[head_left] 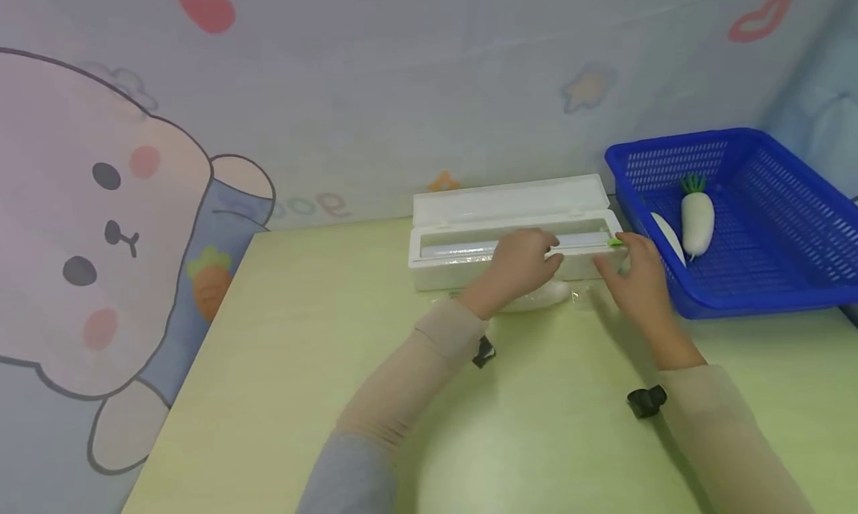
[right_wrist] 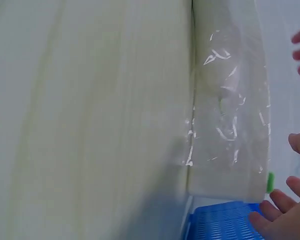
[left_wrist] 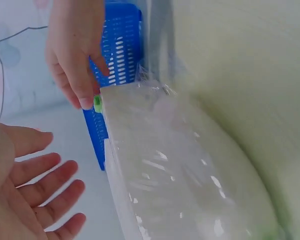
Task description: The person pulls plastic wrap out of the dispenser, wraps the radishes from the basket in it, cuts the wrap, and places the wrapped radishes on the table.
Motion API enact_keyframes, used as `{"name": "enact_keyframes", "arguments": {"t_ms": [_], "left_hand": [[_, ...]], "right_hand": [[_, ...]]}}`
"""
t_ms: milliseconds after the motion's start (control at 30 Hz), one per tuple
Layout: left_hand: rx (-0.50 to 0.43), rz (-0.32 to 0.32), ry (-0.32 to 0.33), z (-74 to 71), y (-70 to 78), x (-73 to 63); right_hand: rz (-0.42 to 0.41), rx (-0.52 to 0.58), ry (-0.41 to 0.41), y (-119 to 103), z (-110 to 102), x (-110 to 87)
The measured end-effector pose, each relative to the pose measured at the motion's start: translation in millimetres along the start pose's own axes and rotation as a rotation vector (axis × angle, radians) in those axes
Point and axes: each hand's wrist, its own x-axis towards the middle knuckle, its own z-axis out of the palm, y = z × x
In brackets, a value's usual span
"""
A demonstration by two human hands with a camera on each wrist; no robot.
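Observation:
A long white cling film dispenser (head_left: 439,275) stands on the table with its lid (head_left: 509,201) raised. Clear film (left_wrist: 155,165) hangs down its front over a white radish (head_left: 546,296) lying against the box. At the dispenser's right end sits a small green slider (left_wrist: 97,103). My right hand (head_left: 637,279) is at that end, its index fingertip right at the slider and its thumb apart. Above the middle of the dispenser is my left hand (head_left: 526,261), fingers spread and loosely bent, with nothing in them, as the left wrist view shows.
To the right, a blue plastic basket (head_left: 771,302) stands close beside the dispenser. In it lie a white radish (head_left: 697,223) with a green top and another white item (head_left: 668,238), partly hidden by the basket wall. Behind the table hangs a printed cloth (head_left: 402,89).

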Motion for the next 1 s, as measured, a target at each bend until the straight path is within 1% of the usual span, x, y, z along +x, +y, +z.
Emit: {"name": "enact_keyframes", "arguments": {"t_ms": [67, 133, 200, 267, 333, 433, 500, 567, 633, 700, 767, 900, 1000], "left_hand": [[-0.063, 0.023, 0.008, 1.6, 7.7, 17.3], [-0.154, 0.024, -0.007, 3.7, 13.6, 32.2], [-0.233, 0.010, -0.024, 8.1, 17.4, 46.1], [-0.288, -0.013, -0.043, 12.6, 21.4, 57.8], [-0.296, -0.036, -0.054, 19.1, 26.4, 68.0], [-0.232, -0.031, -0.050, 28.5, 36.3, 80.0], [-0.176, -0.017, -0.038, 33.8, 43.0, 85.0], [-0.129, 0.001, -0.009, 38.6, 48.1, 88.4], [-0.110, 0.013, 0.020, 42.6, 50.7, 89.6], [-0.116, 0.017, 0.046, 46.8, 50.8, 89.9], [-0.148, 0.017, 0.065, 50.6, 48.9, 90.5], [-0.213, 0.016, 0.086, 57.6, 43.9, 91.4], [-0.233, 0.019, 0.100, 60.1, 42.5, 92.5]], "right_hand": [[0.026, 0.015, -0.005, 4, -1, 3.7], [0.043, 0.035, -0.012, 7, 0, 7.6], [0.067, 0.055, -0.019, 8, 2, 10.7], [0.098, 0.070, -0.021, 9, 4, 13.2], [0.144, 0.067, -0.019, 10, 5, 14.0], [0.190, 0.061, -0.002, 13, 6, 13.5], [0.195, 0.075, 0.011, 16, 6, 12.9], [0.173, 0.099, 0.024, 18, 8, 12.8], [0.150, 0.128, 0.036, 20, 10, 13.4], [0.140, 0.156, 0.050, 22, 12, 14.3], [0.151, 0.176, 0.065, 23, 14, 15.4], [0.183, 0.212, 0.089, 24, 14, 16.0], [0.179, 0.210, 0.100, 25, 12, 16.2]]}}
